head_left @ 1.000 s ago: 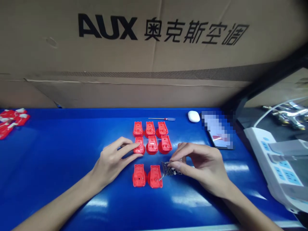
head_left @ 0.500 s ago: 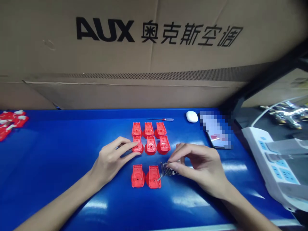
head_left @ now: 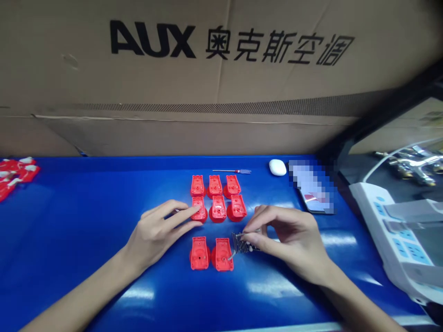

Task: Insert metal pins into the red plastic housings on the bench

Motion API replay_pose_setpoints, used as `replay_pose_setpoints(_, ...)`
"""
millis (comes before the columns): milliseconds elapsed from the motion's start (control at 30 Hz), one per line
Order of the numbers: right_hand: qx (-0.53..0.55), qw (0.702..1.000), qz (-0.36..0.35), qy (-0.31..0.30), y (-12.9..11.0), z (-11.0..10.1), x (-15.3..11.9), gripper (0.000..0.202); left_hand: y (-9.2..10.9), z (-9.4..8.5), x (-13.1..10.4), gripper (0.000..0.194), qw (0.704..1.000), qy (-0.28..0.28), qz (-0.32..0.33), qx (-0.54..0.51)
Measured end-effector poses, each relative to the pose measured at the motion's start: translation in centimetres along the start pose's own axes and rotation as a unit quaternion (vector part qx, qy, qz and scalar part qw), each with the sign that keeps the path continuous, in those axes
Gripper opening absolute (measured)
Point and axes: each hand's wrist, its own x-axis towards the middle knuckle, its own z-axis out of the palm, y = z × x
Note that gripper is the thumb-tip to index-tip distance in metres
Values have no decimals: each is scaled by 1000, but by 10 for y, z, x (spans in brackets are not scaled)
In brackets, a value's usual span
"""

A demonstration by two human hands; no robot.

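Observation:
Several red plastic housings stand in rows on the blue table (head_left: 104,207). My left hand (head_left: 161,228) has its fingers spread, with fingertips touching the left housing (head_left: 198,210) of the middle row. Nearer to me are two more housings, one (head_left: 200,253) on the left and another (head_left: 223,255) beside it, with a thin pale piece lying over its right edge. My right hand (head_left: 280,233) is at a small pile of metal screws (head_left: 242,243), thumb and forefinger pinched together. What they hold is too small to name for certain.
Behind the housings lies a screwdriver (head_left: 235,171). A white case (head_left: 277,167) and a phone (head_left: 313,189) are at the back right. A white power strip (head_left: 398,235) runs along the right. Red-and-white parts (head_left: 17,175) lie far left; a large cardboard box (head_left: 166,92) stands behind.
The view has shifted very slightly. My left fingers have moved a little on the housing; my right hand stays pinched at the screws.

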Motion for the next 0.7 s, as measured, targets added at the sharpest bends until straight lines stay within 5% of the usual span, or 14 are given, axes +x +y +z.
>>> replay_pose_setpoints(233, -2, 1000, 3, 0, 0, -1, 0, 8, 4, -18, 8, 31, 997, 39, 62, 23)
replay_pose_setpoints(467, 18, 1000, -10, -12, -1, -1, 0, 7, 14, -20, 10, 78, 987, -63, 129, -72)
replay_pose_setpoints(700, 27, 999, -5, -20, -2, 1, -6, 7, 21, -20, 12, 48, 988, -71, 102, -94)
